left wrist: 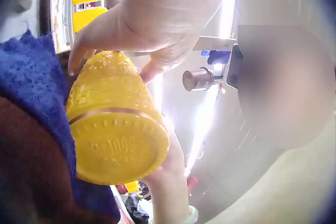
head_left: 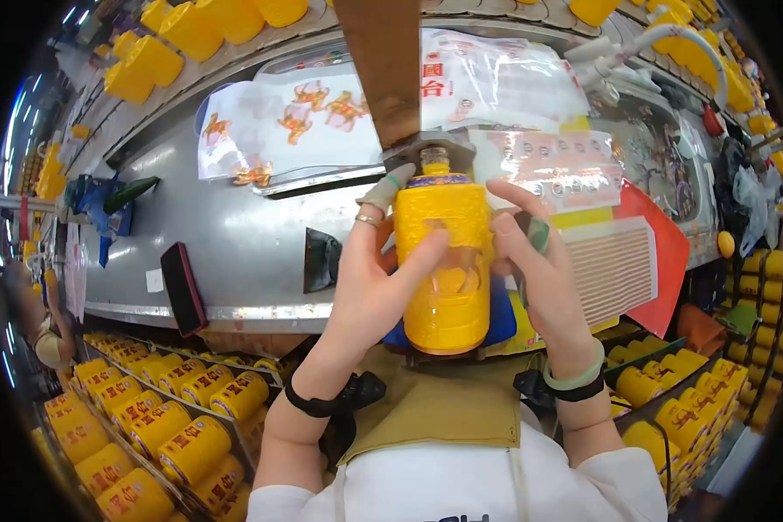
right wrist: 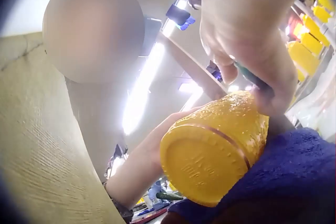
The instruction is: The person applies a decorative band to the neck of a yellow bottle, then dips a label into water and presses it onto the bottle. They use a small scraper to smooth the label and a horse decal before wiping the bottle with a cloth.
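Observation:
A yellow textured bottle (head_left: 448, 304) lies with its neck away from the body, a brown horse picture on its upper face. My left hand (head_left: 365, 270) grips its left side, thumb pressed on the front beside the picture. On the other side my right hand (head_left: 544, 274) holds the bottle's edge with bent fingers, its index finger raised near the shoulder. Embossed marks show on the bottle's base (left wrist: 118, 148) in the left wrist view. A blue cloth (right wrist: 289, 176) lies under the bottle in the right wrist view.
Horse decals (head_left: 296, 122) on a white sheet lie at the back left, printed sheets (head_left: 548, 165) and a red sheet (head_left: 670, 252) at right. A phone (head_left: 183, 287) lies at the left edge. A brown post (head_left: 383, 70) stands beyond the bottle; crates of yellow bottles (head_left: 191, 448) flank the body.

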Demonstrator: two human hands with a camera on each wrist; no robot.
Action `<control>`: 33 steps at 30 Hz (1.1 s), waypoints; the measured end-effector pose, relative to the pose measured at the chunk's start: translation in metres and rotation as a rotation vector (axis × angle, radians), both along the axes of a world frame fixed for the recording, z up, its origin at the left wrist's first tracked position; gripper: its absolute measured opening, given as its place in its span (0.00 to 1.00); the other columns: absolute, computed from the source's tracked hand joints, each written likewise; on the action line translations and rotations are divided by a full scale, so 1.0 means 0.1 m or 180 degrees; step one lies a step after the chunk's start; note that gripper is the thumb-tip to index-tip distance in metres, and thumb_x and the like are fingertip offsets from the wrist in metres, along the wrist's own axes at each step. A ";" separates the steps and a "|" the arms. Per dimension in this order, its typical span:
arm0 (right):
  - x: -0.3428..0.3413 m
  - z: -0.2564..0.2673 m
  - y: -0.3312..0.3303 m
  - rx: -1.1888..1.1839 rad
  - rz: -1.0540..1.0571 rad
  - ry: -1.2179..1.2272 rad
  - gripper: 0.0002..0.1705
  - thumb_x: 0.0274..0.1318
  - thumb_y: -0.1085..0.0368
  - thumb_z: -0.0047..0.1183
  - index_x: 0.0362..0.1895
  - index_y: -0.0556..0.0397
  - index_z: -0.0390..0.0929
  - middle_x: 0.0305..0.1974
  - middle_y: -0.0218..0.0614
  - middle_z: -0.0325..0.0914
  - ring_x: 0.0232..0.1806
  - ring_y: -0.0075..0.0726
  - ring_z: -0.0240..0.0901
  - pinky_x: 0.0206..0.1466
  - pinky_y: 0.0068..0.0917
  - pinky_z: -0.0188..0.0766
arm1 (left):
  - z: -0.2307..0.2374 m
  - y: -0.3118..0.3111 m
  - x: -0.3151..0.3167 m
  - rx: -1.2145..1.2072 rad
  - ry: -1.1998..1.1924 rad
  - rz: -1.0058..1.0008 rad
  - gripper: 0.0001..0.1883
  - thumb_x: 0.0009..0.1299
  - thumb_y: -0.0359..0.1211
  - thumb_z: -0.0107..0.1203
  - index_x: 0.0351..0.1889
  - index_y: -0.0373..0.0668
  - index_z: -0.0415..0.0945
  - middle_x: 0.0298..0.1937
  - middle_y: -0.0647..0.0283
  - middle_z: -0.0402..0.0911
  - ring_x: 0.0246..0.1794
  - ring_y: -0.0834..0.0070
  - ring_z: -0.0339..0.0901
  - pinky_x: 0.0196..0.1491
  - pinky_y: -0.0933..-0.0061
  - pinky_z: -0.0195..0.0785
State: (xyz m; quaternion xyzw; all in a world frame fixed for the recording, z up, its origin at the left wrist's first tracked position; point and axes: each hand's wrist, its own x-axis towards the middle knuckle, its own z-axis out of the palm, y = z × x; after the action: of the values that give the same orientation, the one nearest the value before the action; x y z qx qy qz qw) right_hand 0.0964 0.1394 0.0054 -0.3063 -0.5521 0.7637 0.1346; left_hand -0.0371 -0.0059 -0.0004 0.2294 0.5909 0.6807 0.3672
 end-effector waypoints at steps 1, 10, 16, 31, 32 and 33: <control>0.00 -0.04 -0.01 -0.0054 -0.0017 0.0100 0.29 0.75 0.61 0.53 0.75 0.54 0.66 0.39 0.19 0.67 0.37 0.13 0.61 0.39 0.17 0.59 | 0.01 0.01 0.01 0.0058 -0.0078 0.0021 0.38 0.75 0.29 0.62 0.80 0.36 0.54 0.70 0.53 0.71 0.70 0.67 0.72 0.69 0.65 0.70; -0.01 -0.11 -0.04 -0.0164 0.0059 0.0262 0.30 0.72 0.66 0.58 0.74 0.54 0.66 0.45 0.26 0.71 0.47 0.19 0.67 0.54 0.21 0.69 | 0.01 0.05 0.02 0.0152 -0.0161 0.0031 0.38 0.75 0.26 0.61 0.79 0.37 0.53 0.72 0.54 0.68 0.71 0.67 0.70 0.71 0.62 0.67; -0.01 -0.09 -0.05 0.0154 0.0268 0.0235 0.40 0.66 0.64 0.64 0.77 0.55 0.60 0.58 0.38 0.75 0.61 0.28 0.70 0.66 0.28 0.68 | -0.02 0.05 0.04 0.0179 -0.0204 0.0053 0.38 0.76 0.27 0.62 0.80 0.37 0.53 0.73 0.55 0.67 0.73 0.66 0.68 0.73 0.62 0.65; 0.17 -0.02 -0.12 0.0918 -0.0181 0.0423 0.22 0.68 0.76 0.53 0.65 0.58 0.69 0.54 0.38 0.79 0.59 0.30 0.76 0.65 0.29 0.70 | 0.04 0.04 0.05 0.0052 -0.0167 -0.0024 0.37 0.78 0.29 0.58 0.81 0.37 0.50 0.74 0.55 0.66 0.73 0.66 0.68 0.75 0.60 0.63; 0.16 -0.05 -0.08 0.1354 -0.0288 0.0265 0.23 0.67 0.77 0.55 0.64 0.59 0.69 0.51 0.40 0.82 0.57 0.32 0.79 0.62 0.30 0.73 | 0.01 0.03 0.04 0.0079 -0.0163 -0.0005 0.37 0.78 0.29 0.58 0.81 0.37 0.50 0.74 0.55 0.66 0.73 0.66 0.68 0.75 0.60 0.63; 0.15 -0.01 0.01 0.1747 -0.0507 0.0124 0.23 0.66 0.77 0.56 0.63 0.58 0.71 0.49 0.42 0.83 0.54 0.33 0.80 0.60 0.31 0.74 | -0.06 0.02 0.03 0.0181 -0.0440 0.0110 0.33 0.82 0.37 0.51 0.81 0.36 0.51 0.76 0.53 0.64 0.75 0.63 0.65 0.76 0.58 0.59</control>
State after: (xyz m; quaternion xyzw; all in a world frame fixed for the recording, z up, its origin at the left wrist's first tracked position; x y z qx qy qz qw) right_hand 0.1112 0.1407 0.0044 -0.2861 -0.7097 0.5784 0.2827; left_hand -0.0343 -0.0037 -0.0066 0.1819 0.5484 0.7177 0.3886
